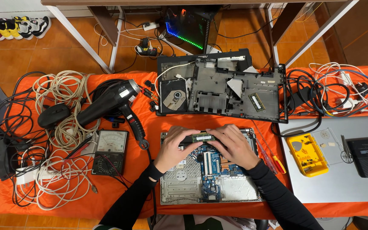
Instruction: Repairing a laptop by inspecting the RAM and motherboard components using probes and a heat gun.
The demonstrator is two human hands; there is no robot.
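Item: your two arms and hands, seen from above.

Left hand [176,147]: bare, no glove, no ring or watch that shows. Just behind the grip your wrist is wrapped by a snug black cuff, slightly thicker than the sleeve, like a ribbed band.

Left sleeve: black, long, close-fitting, plain fabric with no print or stripe; soft creases run along the forearm.

Right hand [234,145]: bare, likewise unadorned.

Right sleeve: same black fabric, ending at the wrist behind the grip in a plain edge; faint folds toward the elbow.

Between your elbows: a strip of pale garment with a dark green patch, too cropped to tell more.
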